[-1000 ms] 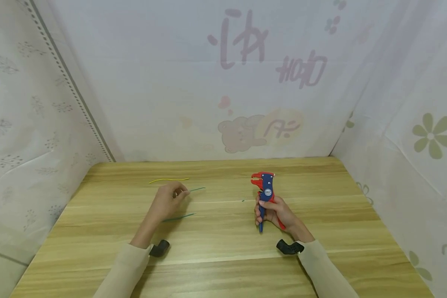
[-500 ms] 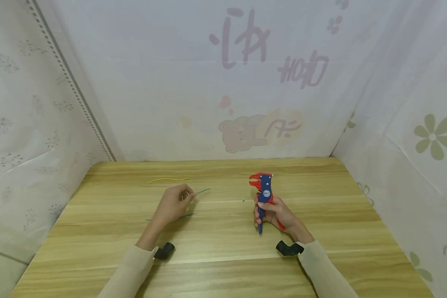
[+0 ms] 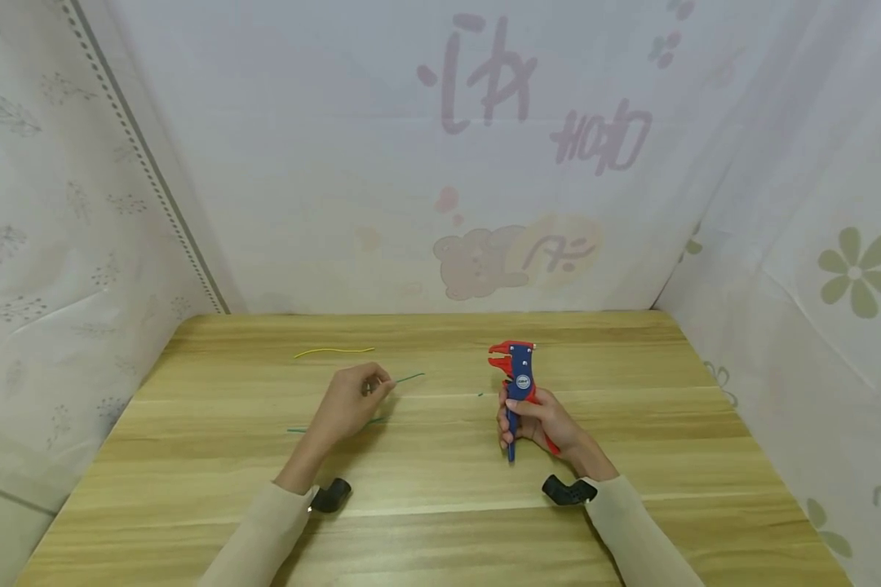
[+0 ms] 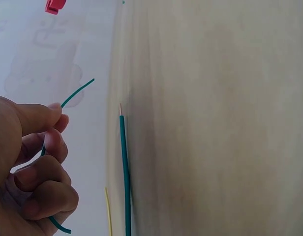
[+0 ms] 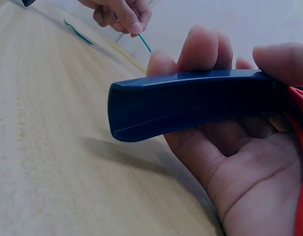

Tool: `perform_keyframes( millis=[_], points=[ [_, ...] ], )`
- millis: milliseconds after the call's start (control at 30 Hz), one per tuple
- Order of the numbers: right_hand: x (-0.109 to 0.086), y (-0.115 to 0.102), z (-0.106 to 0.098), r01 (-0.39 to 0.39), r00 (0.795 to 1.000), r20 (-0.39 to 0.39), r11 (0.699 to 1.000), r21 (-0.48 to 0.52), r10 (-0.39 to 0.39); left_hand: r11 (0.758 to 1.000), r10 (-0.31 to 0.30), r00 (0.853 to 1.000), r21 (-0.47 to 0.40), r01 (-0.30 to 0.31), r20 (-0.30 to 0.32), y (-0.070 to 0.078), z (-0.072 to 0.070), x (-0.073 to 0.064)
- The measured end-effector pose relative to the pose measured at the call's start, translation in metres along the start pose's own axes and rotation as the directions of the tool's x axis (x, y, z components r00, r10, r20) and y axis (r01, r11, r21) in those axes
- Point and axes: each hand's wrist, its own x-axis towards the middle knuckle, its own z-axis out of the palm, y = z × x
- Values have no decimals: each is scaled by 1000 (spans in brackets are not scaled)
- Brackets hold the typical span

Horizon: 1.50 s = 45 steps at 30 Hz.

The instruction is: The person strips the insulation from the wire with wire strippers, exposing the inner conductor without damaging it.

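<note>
My left hand (image 3: 352,399) pinches a thin green wire (image 4: 78,92) between thumb and forefinger; its free end points right, toward the tool, and its other end shows below the curled fingers in the left wrist view. My right hand (image 3: 546,421) grips a wire stripper (image 3: 521,381) with a red and a blue handle, held upright. Its red jaws stand apart with nothing between them, facing left. A second green wire (image 4: 124,167) lies on the table under my left forearm, with bare copper at one end.
A yellow wire (image 3: 334,351) lies behind my left hand. Between the hands sits a tiny green scrap (image 3: 480,395) on the wooden table (image 3: 440,522). Patterned cloth (image 3: 323,204) hangs behind the table and at both sides.
My left hand has moved right with the green wire, bringing its free end closer to the stripper. The stripper has shifted slightly left in my right hand's grip.
</note>
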Motion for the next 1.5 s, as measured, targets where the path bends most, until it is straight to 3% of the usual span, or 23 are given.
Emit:
perform_keyframes(
  millis=[200,933,1500],
  points=[
    [0,-1,1,2,1000,0,1000,-6,-2,1000,-13,1000,-13,13,15,6,3,1],
    [2,-1,5,-29,999,18,999,-16,29,997,42,998,-60,-40,36,14,18,4],
    [4,1,8,-31,998,56,999,-19,32,992,-10,999,-127,14,39,23,19,6]
  ],
)
